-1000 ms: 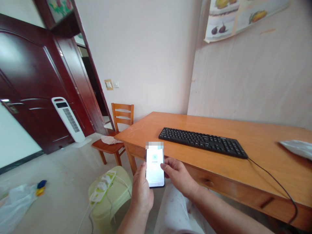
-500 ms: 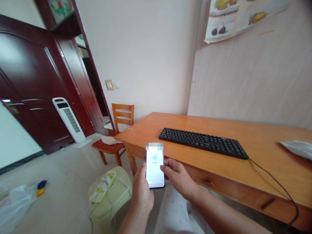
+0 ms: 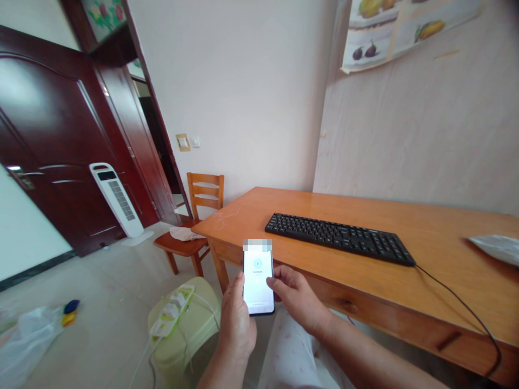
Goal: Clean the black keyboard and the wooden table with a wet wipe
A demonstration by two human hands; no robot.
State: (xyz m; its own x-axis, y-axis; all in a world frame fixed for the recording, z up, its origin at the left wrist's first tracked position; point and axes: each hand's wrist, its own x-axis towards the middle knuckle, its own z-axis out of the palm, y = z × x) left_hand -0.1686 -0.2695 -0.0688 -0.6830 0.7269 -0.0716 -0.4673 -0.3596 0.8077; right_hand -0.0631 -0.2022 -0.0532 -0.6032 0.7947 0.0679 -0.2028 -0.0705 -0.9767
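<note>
1. Smartphone (image 3: pixel 259 292), its lit screen mostly white, is in both hands above the person's lap, in front of the near edge of a wooden tabletop (image 3: pixel 292 200). A round blue-green icon sits on the screen; the text is too small to read, and the top is pixelated.
2. The left hand (image 3: pixel 237 319) has its grip closed around the left side, thumb along the edge, the other fingers hidden behind.
3. The right hand (image 3: pixel 298 294) has its grip closed on the right edge, thumb at the screen's side and fingers curled, partly hidden.
4. Beyond the hands, a black computer keyboard (image 3: pixel 340 237) lies on the tabletop, its cable (image 3: pixel 458 294) trailing off the near edge at the right.
5. To the left, a pale green plastic stool (image 3: pixel 203 321) bears a white-and-green power strip (image 3: pixel 172 313).
6. Farther back, a wooden chair (image 3: pixel 174 249) with a white cloth (image 3: pixel 184 233) on its seat stands near the tabletop's left end.
7. A white tower fan (image 3: pixel 117 200) stands before a dark red door (image 3: pixel 52 124).
</note>
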